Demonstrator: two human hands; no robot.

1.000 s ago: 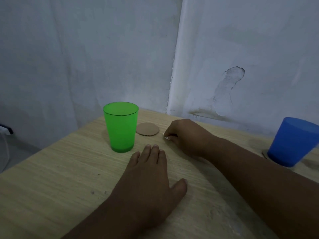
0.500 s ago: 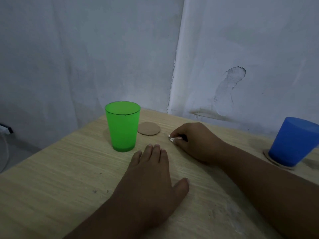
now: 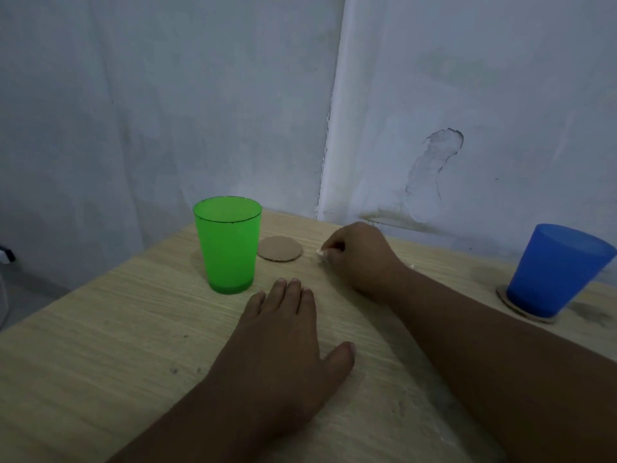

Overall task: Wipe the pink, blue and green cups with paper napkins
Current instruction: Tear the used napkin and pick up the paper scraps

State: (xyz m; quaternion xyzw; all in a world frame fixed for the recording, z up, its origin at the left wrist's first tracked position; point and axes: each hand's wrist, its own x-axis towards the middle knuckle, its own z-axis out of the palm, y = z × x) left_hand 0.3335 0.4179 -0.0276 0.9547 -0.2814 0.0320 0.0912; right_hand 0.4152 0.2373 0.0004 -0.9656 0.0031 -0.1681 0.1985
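Note:
A green cup (image 3: 228, 243) stands upright near the table's far left part. A blue cup (image 3: 556, 269) stands upside down on a round cardboard coaster (image 3: 504, 297) at the right edge of view. My left hand (image 3: 287, 342) lies flat on the table, fingers straight, just in front of the green cup. My right hand (image 3: 360, 259) rests on the table to the right of the green cup, its fingers curled round a small white scrap of paper napkin (image 3: 321, 252). No pink cup is in view.
A bare round cardboard coaster (image 3: 279, 253) lies between the green cup and my right hand. The wooden table (image 3: 100, 345) stands in a corner of two pale walls; its left edge drops off to the floor.
My right hand has shifted slightly right and back and now shows the white napkin scrap pinched at its fingertips. My left hand has stayed flat in place.

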